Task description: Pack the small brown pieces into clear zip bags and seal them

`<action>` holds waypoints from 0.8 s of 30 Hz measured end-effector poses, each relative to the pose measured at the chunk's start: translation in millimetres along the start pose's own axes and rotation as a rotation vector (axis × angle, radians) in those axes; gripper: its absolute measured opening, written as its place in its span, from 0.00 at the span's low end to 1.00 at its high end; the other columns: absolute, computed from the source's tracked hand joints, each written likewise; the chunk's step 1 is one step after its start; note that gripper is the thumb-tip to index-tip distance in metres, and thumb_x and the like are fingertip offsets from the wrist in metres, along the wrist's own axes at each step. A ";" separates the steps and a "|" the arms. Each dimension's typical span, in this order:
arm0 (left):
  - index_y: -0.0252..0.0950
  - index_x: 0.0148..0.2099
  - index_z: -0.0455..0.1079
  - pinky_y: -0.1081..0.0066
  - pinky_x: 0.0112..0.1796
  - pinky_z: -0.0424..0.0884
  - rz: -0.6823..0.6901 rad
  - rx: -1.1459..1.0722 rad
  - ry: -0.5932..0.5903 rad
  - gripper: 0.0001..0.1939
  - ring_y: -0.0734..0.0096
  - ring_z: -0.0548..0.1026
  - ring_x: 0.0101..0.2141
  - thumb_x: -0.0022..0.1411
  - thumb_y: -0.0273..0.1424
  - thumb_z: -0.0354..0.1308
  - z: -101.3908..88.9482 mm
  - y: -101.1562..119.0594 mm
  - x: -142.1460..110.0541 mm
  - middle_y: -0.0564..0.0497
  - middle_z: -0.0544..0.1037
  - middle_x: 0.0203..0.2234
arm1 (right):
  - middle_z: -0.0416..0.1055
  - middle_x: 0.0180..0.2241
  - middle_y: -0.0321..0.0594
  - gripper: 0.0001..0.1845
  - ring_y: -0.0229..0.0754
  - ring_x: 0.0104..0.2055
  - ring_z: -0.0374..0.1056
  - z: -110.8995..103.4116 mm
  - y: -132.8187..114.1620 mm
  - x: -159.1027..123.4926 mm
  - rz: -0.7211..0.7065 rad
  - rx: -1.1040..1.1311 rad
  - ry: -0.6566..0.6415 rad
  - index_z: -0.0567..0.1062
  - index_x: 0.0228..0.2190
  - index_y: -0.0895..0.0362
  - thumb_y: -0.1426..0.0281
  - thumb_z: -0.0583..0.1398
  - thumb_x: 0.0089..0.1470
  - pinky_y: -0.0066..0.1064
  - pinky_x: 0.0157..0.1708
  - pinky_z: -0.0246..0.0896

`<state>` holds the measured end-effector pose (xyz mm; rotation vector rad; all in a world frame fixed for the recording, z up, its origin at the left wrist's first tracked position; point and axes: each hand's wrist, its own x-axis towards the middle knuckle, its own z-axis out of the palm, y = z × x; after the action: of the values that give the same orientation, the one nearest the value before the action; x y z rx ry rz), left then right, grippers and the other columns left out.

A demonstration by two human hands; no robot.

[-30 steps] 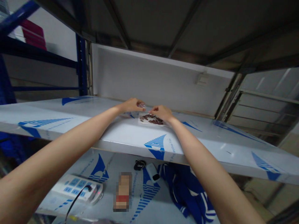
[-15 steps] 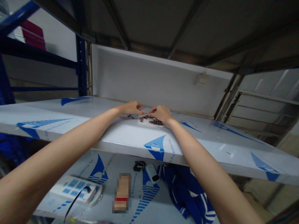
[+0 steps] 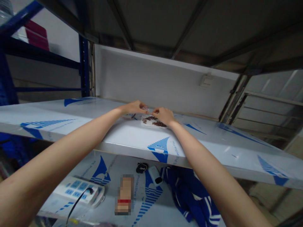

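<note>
The left hand (image 3: 133,107) and right hand (image 3: 163,115) sit close together toward the far edge of the upper shelf, their fingertips almost meeting (at this size, a hair's gap can't be ruled out). The left hand's fingers (image 3: 141,105) pinch a small clear plastic piece (image 3: 145,109). The right hand's fingers curl in beside it, and I cannot tell whether they grip it too. Just in front of the right hand lies a pale sheet (image 3: 148,123) scattered with dark brown pieces (image 3: 153,119), partly under its fingers, on a shelf (image 3: 213,148) covered in blue-printed protective film.

Compared with half a second ago, the hands have barely moved, the brown pieces lie much as they did, and the whole view sits slightly further right.

On the far side, a switch plate (image 3: 205,80) is fixed to a white panel, and a blue rack upright (image 3: 84,66) stands to the left. On the lower shelf, near left, is a power strip (image 3: 78,192) with a black cable. To its right are a blurred object (image 3: 124,195), a small black item (image 3: 142,167), a white device (image 3: 154,175) and a blue-and-white cloth (image 3: 189,197).
</note>
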<state>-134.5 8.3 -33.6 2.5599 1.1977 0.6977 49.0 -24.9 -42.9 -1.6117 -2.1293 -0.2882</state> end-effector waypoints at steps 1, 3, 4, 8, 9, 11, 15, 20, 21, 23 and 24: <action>0.28 0.50 0.68 0.71 0.42 0.63 -0.008 0.000 -0.004 0.33 0.61 0.70 0.43 0.48 0.47 0.54 -0.1 -0.6 0.3 0.43 0.75 0.43 | 0.75 0.38 0.38 0.15 0.45 0.41 0.69 1.4 -0.2 -0.6 -0.030 -0.006 -0.047 0.77 0.35 0.51 0.58 0.56 0.51 0.30 0.35 0.58; 0.27 0.50 0.68 0.72 0.43 0.63 -0.020 0.002 -0.007 0.33 0.61 0.70 0.44 0.48 0.46 0.54 0.0 -0.8 0.4 0.43 0.75 0.44 | 0.75 0.38 0.36 0.15 0.44 0.41 0.69 4.2 -1.5 -1.3 -0.091 -0.021 -0.109 0.77 0.35 0.50 0.57 0.58 0.49 0.30 0.36 0.58; 0.27 0.50 0.68 0.72 0.42 0.63 -0.022 0.005 -0.009 0.33 0.61 0.70 0.44 0.48 0.46 0.54 0.2 -0.7 0.2 0.43 0.75 0.44 | 0.75 0.37 0.36 0.14 0.44 0.41 0.69 5.4 -2.6 -1.5 -0.114 -0.035 -0.125 0.77 0.34 0.50 0.58 0.58 0.50 0.30 0.36 0.58; 0.27 0.50 0.68 0.72 0.42 0.64 -0.026 0.027 -0.006 0.32 0.61 0.70 0.43 0.48 0.45 0.54 0.5 -0.6 -0.9 0.42 0.75 0.44 | 0.76 0.36 0.38 0.11 0.44 0.43 0.69 7.5 -7.9 -1.8 -0.161 -0.113 -0.120 0.78 0.33 0.51 0.62 0.57 0.52 0.33 0.42 0.56; 0.27 0.50 0.68 0.72 0.42 0.64 -0.031 0.037 -0.007 0.32 0.61 0.70 0.43 0.48 0.45 0.54 0.4 -0.9 -1.1 0.42 0.75 0.44 | 0.76 0.36 0.39 0.11 0.45 0.43 0.68 7.3 -8.9 -1.9 -0.163 -0.128 -0.111 0.78 0.33 0.52 0.63 0.57 0.52 0.35 0.43 0.55; 0.27 0.50 0.68 0.71 0.41 0.64 -0.050 0.060 -0.011 0.33 0.61 0.71 0.41 0.47 0.45 0.55 0.3 -2.1 -1.1 0.42 0.75 0.42 | 0.76 0.35 0.40 0.10 0.46 0.43 0.68 6.1 -9.7 -1.7 -0.155 -0.137 -0.089 0.78 0.32 0.53 0.64 0.58 0.51 0.36 0.44 0.54; 0.28 0.48 0.70 0.71 0.40 0.64 -0.018 0.056 -0.053 0.31 0.63 0.72 0.38 0.46 0.45 0.56 0.0 -3.1 -0.4 0.43 0.77 0.38 | 0.76 0.35 0.39 0.10 0.45 0.40 0.69 1.9 -5.1 0.4 -0.077 -0.038 0.009 0.78 0.32 0.52 0.64 0.58 0.50 0.33 0.40 0.57; 0.32 0.45 0.73 0.73 0.37 0.63 0.063 -0.019 -0.086 0.25 0.66 0.72 0.35 0.48 0.43 0.56 1.6 3.1 -1.9 0.48 0.78 0.32 | 0.76 0.34 0.36 0.12 0.40 0.37 0.69 1.3 -0.1 4.7 -0.079 0.177 0.047 0.78 0.34 0.51 0.61 0.59 0.51 0.28 0.35 0.56; 0.32 0.44 0.73 0.73 0.37 0.63 0.067 -0.036 -0.081 0.25 0.66 0.72 0.35 0.48 0.43 0.56 2.1 4.3 -2.2 0.48 0.78 0.31 | 0.76 0.34 0.35 0.12 0.40 0.37 0.69 1.7 -0.6 5.2 -0.087 0.184 0.053 0.78 0.34 0.51 0.60 0.58 0.52 0.28 0.35 0.55; 0.32 0.45 0.73 0.73 0.36 0.63 0.064 -0.048 -0.060 0.25 0.66 0.72 0.35 0.48 0.43 0.56 2.6 4.9 -2.3 0.48 0.77 0.32 | 0.76 0.34 0.36 0.15 0.42 0.38 0.69 2.5 -2.1 5.8 -0.071 0.168 0.093 0.78 0.33 0.51 0.59 0.54 0.55 0.30 0.37 0.55; 0.32 0.45 0.73 0.73 0.37 0.64 0.055 -0.043 -0.040 0.26 0.66 0.72 0.35 0.47 0.43 0.56 2.5 4.4 -2.0 0.48 0.77 0.33 | 0.76 0.34 0.36 0.16 0.42 0.39 0.69 2.8 -2.7 5.9 -0.052 0.151 0.117 0.78 0.32 0.51 0.60 0.52 0.57 0.31 0.38 0.54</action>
<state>-131.4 4.0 -34.7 2.5675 1.0926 0.6724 44.6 -19.4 -42.3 -1.4219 -2.0547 -0.2269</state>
